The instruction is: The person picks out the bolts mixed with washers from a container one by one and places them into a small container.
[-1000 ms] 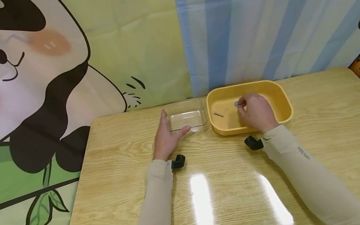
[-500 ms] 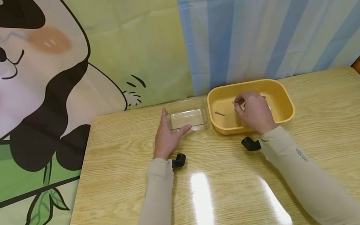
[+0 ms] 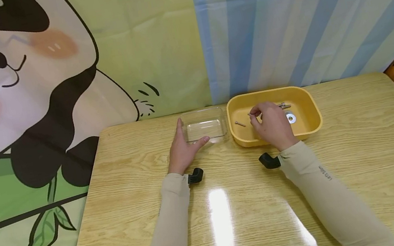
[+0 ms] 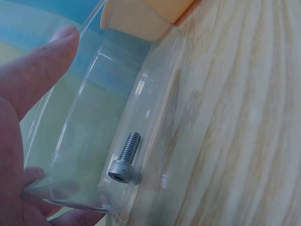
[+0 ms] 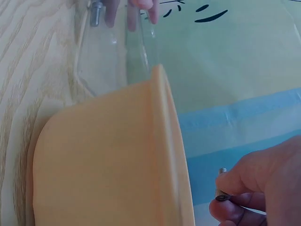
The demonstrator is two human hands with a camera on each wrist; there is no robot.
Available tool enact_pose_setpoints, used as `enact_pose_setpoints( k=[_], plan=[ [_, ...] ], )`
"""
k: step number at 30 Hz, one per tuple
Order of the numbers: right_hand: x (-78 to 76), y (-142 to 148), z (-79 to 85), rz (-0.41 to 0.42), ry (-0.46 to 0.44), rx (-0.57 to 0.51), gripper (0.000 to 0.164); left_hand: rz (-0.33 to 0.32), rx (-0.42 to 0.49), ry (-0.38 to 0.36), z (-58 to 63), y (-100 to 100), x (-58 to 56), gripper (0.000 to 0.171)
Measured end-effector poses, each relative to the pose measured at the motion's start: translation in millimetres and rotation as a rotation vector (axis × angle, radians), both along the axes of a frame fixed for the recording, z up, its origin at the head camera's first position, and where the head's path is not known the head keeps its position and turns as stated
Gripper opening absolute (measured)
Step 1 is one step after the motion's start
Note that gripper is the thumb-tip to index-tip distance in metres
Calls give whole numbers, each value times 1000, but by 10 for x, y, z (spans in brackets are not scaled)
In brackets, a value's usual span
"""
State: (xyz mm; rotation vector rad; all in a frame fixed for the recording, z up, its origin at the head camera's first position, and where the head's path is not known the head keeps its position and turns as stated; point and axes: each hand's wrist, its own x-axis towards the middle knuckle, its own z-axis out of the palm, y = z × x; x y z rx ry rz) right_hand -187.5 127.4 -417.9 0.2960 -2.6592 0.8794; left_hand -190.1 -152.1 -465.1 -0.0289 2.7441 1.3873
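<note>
Backdrop, head view: printed fabric, panda (image 3: 24, 96) on the left, striped cloth (image 3: 265, 18) on the right, hanging right behind the far edge.
Surface, head view: wood-grain surface (image 3: 250, 201), glare streaks toward the person.
Containers, head view: clear box (image 3: 214, 131) and yellow bin (image 3: 309, 123) sat side by side at the far edge; probably paired so reaches between them stayed short.
Left hand, head view: left hand (image 3: 182, 154) around the box's near-left corner, thumb and fingers spread; likely a brace against sliding.
Right hand, head view: right hand (image 3: 273, 127) was over the bin, fingertips together.
Bin contents, head view: loose screw (image 3: 240, 124) at left, washer (image 3: 291, 118) and bolts (image 3: 284, 106) right of the hand; part of the floor hidden.
Room, head view: narrow gap between containers; most moving space lay on the near side and right of the bin.
Left wrist view: socket screw (image 4: 125, 159) appeared inside the box, near a lower corner; thumb straight beside the rim, other fingers partly seen through plastic, pressure can't tell.
Right wrist view: thumb and fingers pinched a small screw (image 5: 222, 197), head downward, threaded tip poking up; light hold, presumably because the part was tiny.
Edges, right wrist view: bin wall stood between pinch and box, so the rim probably needed clearing.
</note>
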Motion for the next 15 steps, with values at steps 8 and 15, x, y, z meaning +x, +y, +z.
enact_pose_setpoints(
  k=[8, 15],
  plan=[
    [31, -83, 37, 11, 18, -27, 14, 0, -8, 15, -4, -3, 2, 120],
    [53, -165, 29, 10, -6, -38, 14, -3, 9, 7, -5, 3, 6, 119]
  ],
)
